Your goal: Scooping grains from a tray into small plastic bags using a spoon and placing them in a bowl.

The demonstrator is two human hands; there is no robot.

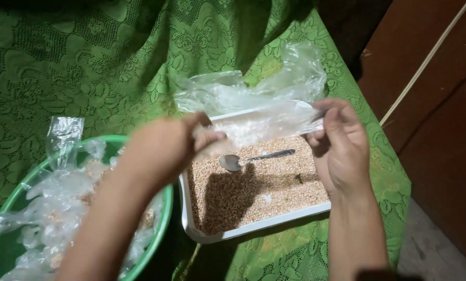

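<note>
At the far left a green bowl [4, 244] sits on the green lace tablecloth [87, 62], filled with small clear bags of grain [56, 213]. Next, the left hand [160, 148] has its fingers pinched shut on one end of a clear plastic bag [264, 125] (a little grain lies inside it). The bag is stretched level above a white tray [253, 226] of grain, where a metal spoon [248, 158] lies on the heap. The right hand [339, 148] closes thumb and fingers on the bag's other end. Loose clear plastic [274, 83] lies behind the tray.
</note>
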